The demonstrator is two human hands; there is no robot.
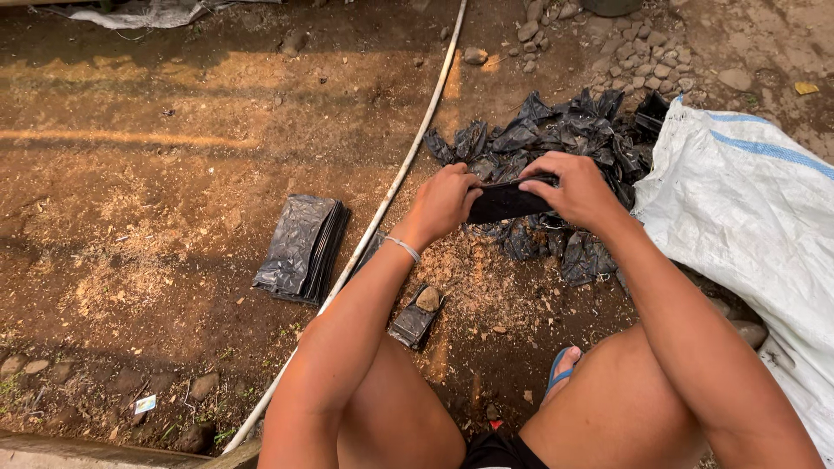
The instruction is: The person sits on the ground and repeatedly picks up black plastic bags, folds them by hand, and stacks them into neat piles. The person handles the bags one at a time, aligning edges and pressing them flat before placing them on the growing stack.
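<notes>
both hands, left hand point(443, 204) and right hand point(573, 189), are clamped on opposite ends of a flat black plastic bag point(506, 201), held taut above the crumpled bag heap point(556, 139), while a stone point(427, 300) weighs down a small bag stack point(413, 320)

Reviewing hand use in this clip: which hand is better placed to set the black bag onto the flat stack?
Probably the left hand. Both hands grip the black bag, but the flat stack lies on the left side, so the right hand would have to cross over.
</notes>
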